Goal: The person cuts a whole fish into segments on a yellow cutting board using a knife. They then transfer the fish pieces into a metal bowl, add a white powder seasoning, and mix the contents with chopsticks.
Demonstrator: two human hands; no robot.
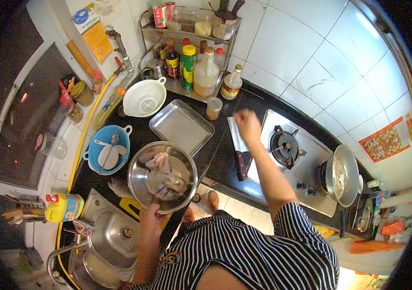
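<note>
My left hand [154,214] grips the near rim of a round stainless steel bowl [132,177]. Inside the bowl lie several pieces of raw meat or fish [160,162]; their exact kind is unclear. My right hand [248,125] is raised over the counter, blurred, its fingers curled and partly hidden. Beneath and beside it, a cleaver [240,145] with a dark wooden handle lies beside the gas stove [302,170]. Behind the bowl sits a rectangular metal tray [180,121]. A small lidded jar [214,108] stands left of my right hand.
A wok [342,175] rests on the right burner. Left are a white colander [144,98], a blue basket [99,143] with utensils, and a steel sink [113,232]. A yellow cutting board [130,206] is partly under the bowl. Bottles crowd a metal rack [188,32]; another bottle [231,82] stands beside it.
</note>
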